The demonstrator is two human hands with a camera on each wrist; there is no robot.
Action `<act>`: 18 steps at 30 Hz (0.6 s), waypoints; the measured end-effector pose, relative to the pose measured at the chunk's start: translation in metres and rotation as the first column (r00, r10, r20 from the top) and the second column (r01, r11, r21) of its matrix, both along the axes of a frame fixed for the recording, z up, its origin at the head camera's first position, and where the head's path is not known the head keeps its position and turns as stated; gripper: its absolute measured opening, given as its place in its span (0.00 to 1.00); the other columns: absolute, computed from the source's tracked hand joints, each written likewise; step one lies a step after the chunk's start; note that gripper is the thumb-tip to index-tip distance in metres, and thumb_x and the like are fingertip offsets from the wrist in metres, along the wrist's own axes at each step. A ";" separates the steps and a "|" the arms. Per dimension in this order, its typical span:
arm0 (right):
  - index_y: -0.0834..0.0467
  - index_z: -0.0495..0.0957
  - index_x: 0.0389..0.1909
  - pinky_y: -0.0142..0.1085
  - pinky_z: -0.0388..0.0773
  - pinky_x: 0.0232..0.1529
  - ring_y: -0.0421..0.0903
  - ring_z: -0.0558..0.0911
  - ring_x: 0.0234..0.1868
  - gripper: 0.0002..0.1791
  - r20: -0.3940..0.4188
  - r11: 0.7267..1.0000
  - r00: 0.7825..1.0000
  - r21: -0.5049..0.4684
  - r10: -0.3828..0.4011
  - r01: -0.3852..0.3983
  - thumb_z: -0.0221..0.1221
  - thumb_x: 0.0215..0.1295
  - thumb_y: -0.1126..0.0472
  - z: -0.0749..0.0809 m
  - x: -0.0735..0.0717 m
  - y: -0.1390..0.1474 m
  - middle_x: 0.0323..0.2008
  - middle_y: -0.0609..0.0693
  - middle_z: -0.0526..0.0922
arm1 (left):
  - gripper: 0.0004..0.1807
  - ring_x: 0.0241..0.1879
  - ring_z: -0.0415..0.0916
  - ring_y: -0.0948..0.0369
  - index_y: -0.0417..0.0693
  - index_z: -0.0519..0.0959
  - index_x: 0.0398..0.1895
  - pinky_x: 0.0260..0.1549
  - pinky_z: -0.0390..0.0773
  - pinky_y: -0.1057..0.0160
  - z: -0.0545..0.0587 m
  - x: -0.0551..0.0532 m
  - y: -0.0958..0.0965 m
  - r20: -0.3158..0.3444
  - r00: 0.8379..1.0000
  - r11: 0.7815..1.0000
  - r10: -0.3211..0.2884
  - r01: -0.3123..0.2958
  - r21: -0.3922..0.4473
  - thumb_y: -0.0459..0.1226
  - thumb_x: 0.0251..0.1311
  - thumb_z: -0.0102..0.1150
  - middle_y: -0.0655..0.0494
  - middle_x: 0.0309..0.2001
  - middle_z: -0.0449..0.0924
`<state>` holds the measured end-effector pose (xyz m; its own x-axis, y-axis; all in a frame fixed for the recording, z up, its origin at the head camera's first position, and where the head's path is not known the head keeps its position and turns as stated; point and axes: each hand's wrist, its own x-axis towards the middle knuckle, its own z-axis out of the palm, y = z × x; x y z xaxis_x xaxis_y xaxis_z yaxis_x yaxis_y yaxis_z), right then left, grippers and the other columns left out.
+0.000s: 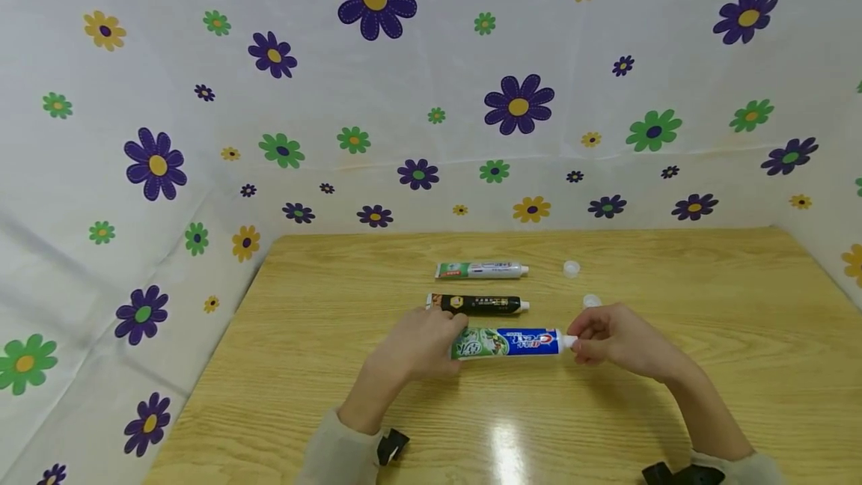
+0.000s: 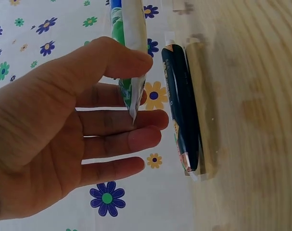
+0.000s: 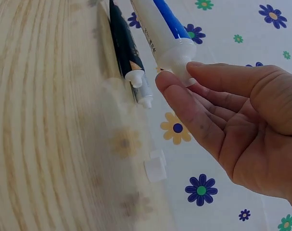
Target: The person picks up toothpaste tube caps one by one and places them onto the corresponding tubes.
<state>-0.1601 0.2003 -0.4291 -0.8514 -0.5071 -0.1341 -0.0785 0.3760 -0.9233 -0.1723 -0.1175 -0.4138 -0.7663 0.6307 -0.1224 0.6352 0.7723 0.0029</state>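
A blue, green and white toothpaste tube (image 1: 515,342) is held level above the table between my two hands. My left hand (image 1: 420,343) pinches its flat crimped end between thumb and fingers. The other fingers stretch out beneath in the left wrist view. At the opposite end, my right hand (image 1: 622,339) pinches the white tip (image 3: 177,60) between thumb and index finger. Whether that tip is bare nozzle or a cap, I cannot tell. Just behind lies a black toothpaste tube (image 1: 480,304), its white nozzle uncapped and pointing right.
A silver and green toothpaste tube (image 1: 481,270) lies farther back, parallel to the black one. Two white caps (image 1: 571,269) sit right of the tubes, the nearer one close behind my right hand. A flower-printed cloth (image 1: 431,81) hangs behind the wooden table (image 1: 323,283).
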 end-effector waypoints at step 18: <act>0.71 0.78 0.39 0.39 0.84 0.32 0.49 0.83 0.30 0.07 0.031 0.998 0.999 0.044 0.040 -0.042 0.62 0.65 0.69 -0.012 -0.001 -0.006 0.29 0.56 0.83 | 0.19 0.35 0.73 0.63 0.48 0.80 0.46 0.35 0.79 0.65 -0.015 -0.002 0.005 0.071 0.997 0.998 0.018 -0.014 -0.054 0.45 0.53 0.71 0.60 0.37 0.78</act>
<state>-0.1611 0.1941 -0.4409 -0.8254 -0.5344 -0.1821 -0.0674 0.4136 -0.9080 -0.1745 -0.1123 -0.4287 -0.7640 0.6099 -0.2104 0.6227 0.7824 0.0068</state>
